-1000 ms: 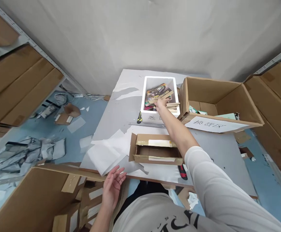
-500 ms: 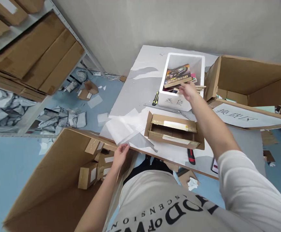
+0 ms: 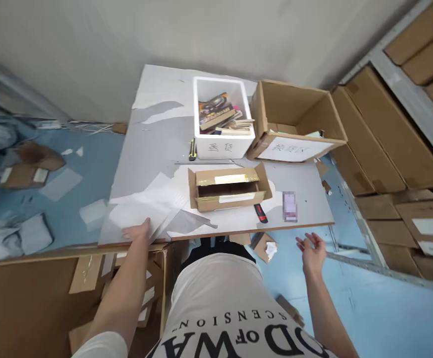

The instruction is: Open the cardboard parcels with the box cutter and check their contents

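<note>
My left hand is at the table's front left edge, beside crumpled white wrapping sheets. Its thumb and fingers are apart, and I see nothing held. Off the table's front right edge hangs my right hand, empty, with fingers loosely spread. A small cardboard box lies open in the middle of the table, its flaps raised. Behind it, a white foam box with handwriting on its front holds several books. A red and black utility knife lies just in front of the small box.
A larger labelled cardboard box stands right of the foam box. A yellow and black cutter and a blurred-out phone lie on the table. Below left, a big carton holds small boxes. Shelving with cartons stands at right.
My right hand has left the books in the foam box and swung out past the table's front right edge. My left hand has moved left along the edge. The view has turned right.
</note>
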`<state>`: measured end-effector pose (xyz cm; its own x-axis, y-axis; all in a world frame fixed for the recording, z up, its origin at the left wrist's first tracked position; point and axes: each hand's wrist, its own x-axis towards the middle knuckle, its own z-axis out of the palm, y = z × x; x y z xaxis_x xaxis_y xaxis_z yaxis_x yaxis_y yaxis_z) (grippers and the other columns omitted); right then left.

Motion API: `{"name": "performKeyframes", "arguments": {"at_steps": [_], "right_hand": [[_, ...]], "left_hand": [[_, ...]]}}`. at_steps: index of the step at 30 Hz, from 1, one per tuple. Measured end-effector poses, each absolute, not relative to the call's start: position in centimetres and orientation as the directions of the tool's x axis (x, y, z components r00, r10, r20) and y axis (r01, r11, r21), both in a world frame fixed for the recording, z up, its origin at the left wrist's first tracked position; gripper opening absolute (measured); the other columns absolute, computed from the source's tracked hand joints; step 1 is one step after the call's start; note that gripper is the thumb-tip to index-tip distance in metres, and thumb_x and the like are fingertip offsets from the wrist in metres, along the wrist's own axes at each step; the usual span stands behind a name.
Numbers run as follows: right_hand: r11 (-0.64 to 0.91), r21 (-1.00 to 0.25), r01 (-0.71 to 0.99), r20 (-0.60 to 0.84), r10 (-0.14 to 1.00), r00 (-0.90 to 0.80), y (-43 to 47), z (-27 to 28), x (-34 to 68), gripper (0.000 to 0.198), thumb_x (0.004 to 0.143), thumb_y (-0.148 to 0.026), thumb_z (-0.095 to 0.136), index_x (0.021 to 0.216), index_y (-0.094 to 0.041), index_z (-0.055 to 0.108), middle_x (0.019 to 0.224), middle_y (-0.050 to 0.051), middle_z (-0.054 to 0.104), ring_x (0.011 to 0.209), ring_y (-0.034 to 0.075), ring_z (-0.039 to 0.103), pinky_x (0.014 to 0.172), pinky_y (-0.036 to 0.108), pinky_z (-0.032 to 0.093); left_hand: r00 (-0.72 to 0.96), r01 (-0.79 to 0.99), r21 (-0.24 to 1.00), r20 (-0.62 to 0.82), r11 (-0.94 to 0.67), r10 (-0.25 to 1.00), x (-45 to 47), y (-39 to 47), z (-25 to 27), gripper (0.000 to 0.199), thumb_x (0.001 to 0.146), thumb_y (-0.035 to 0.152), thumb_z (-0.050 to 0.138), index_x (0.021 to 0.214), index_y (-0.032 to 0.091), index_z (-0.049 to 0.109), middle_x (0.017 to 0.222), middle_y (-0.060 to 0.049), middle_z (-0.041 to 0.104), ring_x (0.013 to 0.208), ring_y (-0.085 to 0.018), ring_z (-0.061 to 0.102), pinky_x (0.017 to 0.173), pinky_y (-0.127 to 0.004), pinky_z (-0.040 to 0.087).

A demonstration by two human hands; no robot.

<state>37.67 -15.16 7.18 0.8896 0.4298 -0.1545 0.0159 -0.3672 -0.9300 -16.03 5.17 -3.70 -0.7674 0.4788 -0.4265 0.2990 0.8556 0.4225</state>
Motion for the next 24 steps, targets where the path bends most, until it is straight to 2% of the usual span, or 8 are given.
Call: {"name": "performKeyframes", "arguments": {"at_steps": [3, 8, 11, 14, 16, 20, 22, 24], "right_hand": [[-0.451, -0.89, -0.062, -0.257, 0.386, 0.886, -18.7, 4.4, 34.5, 0.055, 0.066, -0.044, 0.069, 0.112, -0.023, 0.049, 0.116, 0.007, 0.06, 0.063, 0.011, 0.069, 0.059, 0.028, 0.058], [-0.505, -0.858, 0.091, -0.253, 0.571, 0.781, -17.6, 3.1, 31.3, 0.057, 0.078, -0.047, 0.058, 0.127, -0.02, 0.046, 0.124, 0.014, 0.06, 0.073, 0.017, 0.07, 0.067, 0.036, 0.059], [-0.554, -0.789, 0.264, -0.216, 0.654, 0.725, -16.2, 2.0, 30.9, 0.052, 0.083, -0.041, 0.052, 0.129, -0.018, 0.047, 0.122, 0.015, 0.062, 0.075, 0.02, 0.07, 0.075, 0.042, 0.058], [-0.583, -0.701, 0.411, -0.203, 0.715, 0.669, -14.8, 0.7, 30.9, 0.049, 0.084, -0.033, 0.05, 0.129, -0.017, 0.049, 0.123, 0.016, 0.061, 0.082, 0.023, 0.069, 0.087, 0.046, 0.054], [-0.567, -0.67, 0.478, -0.214, 0.765, 0.608, -13.7, -0.1, 31.0, 0.048, 0.083, -0.028, 0.049, 0.13, -0.015, 0.05, 0.124, 0.017, 0.059, 0.089, 0.024, 0.067, 0.092, 0.045, 0.051], [-0.556, -0.631, 0.541, -0.245, 0.804, 0.541, -10.9, -0.8, 31.5, 0.051, 0.084, -0.024, 0.049, 0.134, -0.013, 0.047, 0.122, 0.017, 0.058, 0.098, 0.025, 0.064, 0.096, 0.043, 0.048], [-0.566, -0.609, 0.556, -0.251, 0.802, 0.542, -9.3, -0.9, 31.8, 0.052, 0.083, -0.022, 0.051, 0.134, -0.013, 0.047, 0.123, 0.017, 0.056, 0.104, 0.027, 0.061, 0.098, 0.043, 0.047], [-0.56, -0.599, 0.572, -0.244, 0.808, 0.536, -8.0, -1.0, 31.7, 0.052, 0.083, -0.021, 0.052, 0.134, -0.014, 0.047, 0.125, 0.016, 0.054, 0.112, 0.028, 0.057, 0.101, 0.043, 0.045]], "left_hand": [[-0.836, 0.196, 0.366, -0.423, 0.91, 0.35, -15.0, 5.8, -4.7, 0.105, 0.058, 0.028, 0.079, 0.139, 0.008, 0.016, 0.146, -0.031, 0.029, 0.136, -0.044, 0.034, 0.11, -0.058, 0.031], [-0.795, 0.309, 0.51, -0.324, 0.802, 0.513, -12.9, 5.9, -3.9, 0.081, 0.073, 0.023, 0.063, 0.137, 0.014, 0.013, 0.139, -0.024, 0.041, 0.125, -0.037, 0.05, 0.097, -0.056, 0.046], [-0.695, 0.355, 0.657, -0.289, 0.665, 0.658, -12.1, 5.7, -3.2, 0.062, 0.071, 0.02, 0.061, 0.126, 0.013, 0.035, 0.123, -0.017, 0.057, 0.114, -0.03, 0.059, 0.092, -0.045, 0.052], [-0.542, 0.465, 0.71, -0.244, 0.529, 0.804, -11.7, 5.9, -2.8, 0.038, 0.07, 0.019, 0.054, 0.107, 0.012, 0.054, 0.102, -0.013, 0.065, 0.1, -0.027, 0.064, 0.086, -0.039, 0.054], [-0.368, 0.665, 0.638, -0.175, 0.39, 0.913, -11.6, 6.1, -2.5, 0.027, 0.07, 0.018, 0.05, 0.095, 0.012, 0.06, 0.094, -0.012, 0.065, 0.098, -0.027, 0.064, 0.088, -0.04, 0.053], [0.005, 0.955, 0.291, -0.208, 0.057, 0.978, -12.3, 6.4, -1.9, 0.029, 0.069, 0.014, 0.049, 0.092, 0.014, 0.067, 0.101, -0.015, 0.065, 0.106, -0.031, 0.061, 0.096, -0.046, 0.047], [0.012, 0.98, 0.191, -0.343, 0.057, 0.939, -12.8, 6.5, -1.8, 0.031, 0.072, 0.019, 0.053, 0.099, 0.013, 0.067, 0.104, -0.018, 0.065, 0.106, -0.035, 0.062, 0.093, -0.047, 0.048], [-0.029, 0.977, 0.173, -0.465, 0.123, 0.885, -13.4, 6.4, -2.0, 0.041, 0.074, 0.031, 0.058, 0.109, 0.011, 0.064, 0.107, -0.02, 0.066, 0.107, -0.038, 0.062, 0.091, -0.048, 0.049]]}}
